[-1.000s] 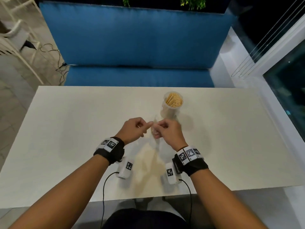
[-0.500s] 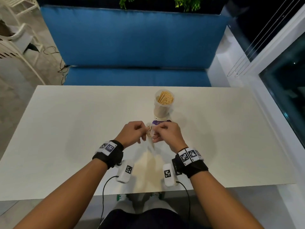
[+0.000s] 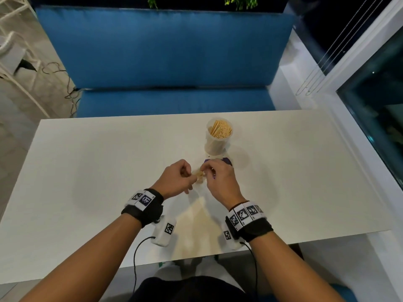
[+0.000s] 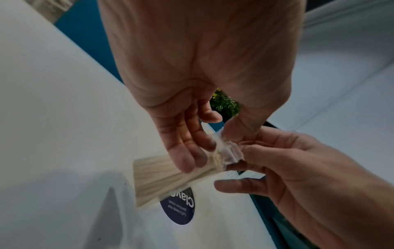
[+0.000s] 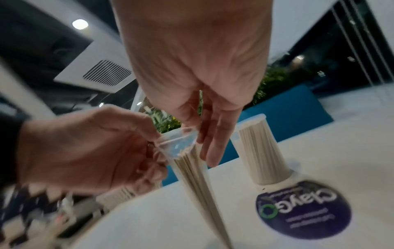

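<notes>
Table (image 3: 87,171): white, rectangular, middle of frame.
Bench (image 3: 163,46): blue cushioned back and seat, top centre, behind the table.
Plants (image 3: 239,2): green, top edge.
Floor (image 3: 32,94): pale tiles, upper left, with 1 black cable (image 3: 65,73) and white chair (image 3: 11,46).
Window (image 3: 381,94): dark glass, white frame, right edge.
Ceiling vent (image 5: 106,74) and 1 round lamp (image 5: 80,24): upper left, right wrist view.

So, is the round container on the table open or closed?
Open. The container stands upright with no lid on it, and toothpick ends fill its mouth in the head view.
</notes>
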Tool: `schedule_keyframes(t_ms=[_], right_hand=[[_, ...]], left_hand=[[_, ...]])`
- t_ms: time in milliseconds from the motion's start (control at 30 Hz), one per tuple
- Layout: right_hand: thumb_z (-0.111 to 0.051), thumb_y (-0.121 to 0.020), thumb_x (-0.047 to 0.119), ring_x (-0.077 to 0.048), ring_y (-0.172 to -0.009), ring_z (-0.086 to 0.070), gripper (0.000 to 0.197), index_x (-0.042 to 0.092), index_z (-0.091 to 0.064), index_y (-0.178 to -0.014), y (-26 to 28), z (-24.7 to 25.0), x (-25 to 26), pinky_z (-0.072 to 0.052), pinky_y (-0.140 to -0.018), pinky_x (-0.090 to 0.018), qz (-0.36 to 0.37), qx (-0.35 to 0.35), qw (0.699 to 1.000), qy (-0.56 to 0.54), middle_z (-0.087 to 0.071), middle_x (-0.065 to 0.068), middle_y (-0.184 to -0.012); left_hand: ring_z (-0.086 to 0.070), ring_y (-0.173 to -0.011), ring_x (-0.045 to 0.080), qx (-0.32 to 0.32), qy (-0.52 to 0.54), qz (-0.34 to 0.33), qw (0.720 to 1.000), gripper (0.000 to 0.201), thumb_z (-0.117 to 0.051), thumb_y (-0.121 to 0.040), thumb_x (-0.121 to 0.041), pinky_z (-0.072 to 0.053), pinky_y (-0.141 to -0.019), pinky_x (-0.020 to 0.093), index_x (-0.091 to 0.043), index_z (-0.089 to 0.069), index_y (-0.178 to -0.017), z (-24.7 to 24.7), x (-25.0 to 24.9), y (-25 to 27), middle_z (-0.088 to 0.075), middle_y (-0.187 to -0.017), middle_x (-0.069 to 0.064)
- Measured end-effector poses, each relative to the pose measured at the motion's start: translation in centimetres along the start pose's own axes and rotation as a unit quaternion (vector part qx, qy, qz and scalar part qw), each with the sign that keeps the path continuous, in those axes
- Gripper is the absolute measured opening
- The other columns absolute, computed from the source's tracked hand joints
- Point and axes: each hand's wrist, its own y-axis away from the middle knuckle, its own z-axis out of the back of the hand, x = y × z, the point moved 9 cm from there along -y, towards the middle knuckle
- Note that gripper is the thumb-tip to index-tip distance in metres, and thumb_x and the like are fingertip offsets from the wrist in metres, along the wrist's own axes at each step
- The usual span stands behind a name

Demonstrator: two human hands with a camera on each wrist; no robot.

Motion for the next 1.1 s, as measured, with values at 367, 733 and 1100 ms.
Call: schedule_keyframes(t_ms=[367,733,1100], right_hand=[[-0.059,-0.099,-0.002,-0.002,-0.088,-0.067,0.022,0.012,-0.075,-0.095,-1.6,1.7,2.5,-0.05,-0.076,-0.01,-0.033,0.015,0.994,-0.103,-0.073,0.002,-0.093],[-0.06,-0.098,-0.003,0.003,-0.093,-0.065,0.026,0.012,-0.081,-0.1,-2.9,3.5,3.3,-0.05,-0.079,-0.008,-0.022,0.042,0.997,-0.063,-0.07,0.002,-0.106],[-0.081,-0.09,0.026,-0.014,-0.097,-0.07,0.031,0.017,-0.075,-0.118,-3.7,2.9,1.7,-0.06,-0.086,-0.028,-0.11,0.105,0.987,-0.047,-0.064,0.004,-0.12]], left_hand=[[-0.064,-0.115,0.035,0.05,0.253,0.135,0.957,0.043,-0.049,-0.102,-0.018,-0.061,-0.082,0.052,-0.029,-0.049,-0.143,0.3,4.5,-0.9,-0.057,-0.133,0.008],[-0.062,-0.121,0.022,0.104,0.262,0.07,0.957,0.028,-0.076,-0.09,-0.015,-0.056,-0.093,0.06,-0.016,-0.058,-0.111,0.2,4.3,-2.0,-0.064,-0.126,0.0],[-0.068,-0.1,0.023,0.061,0.241,0.074,0.966,0.026,-0.076,-0.09,-0.014,-0.057,-0.096,0.053,-0.01,-0.072,-0.115,1.2,5.9,-3.1,-0.068,-0.107,0.011]])
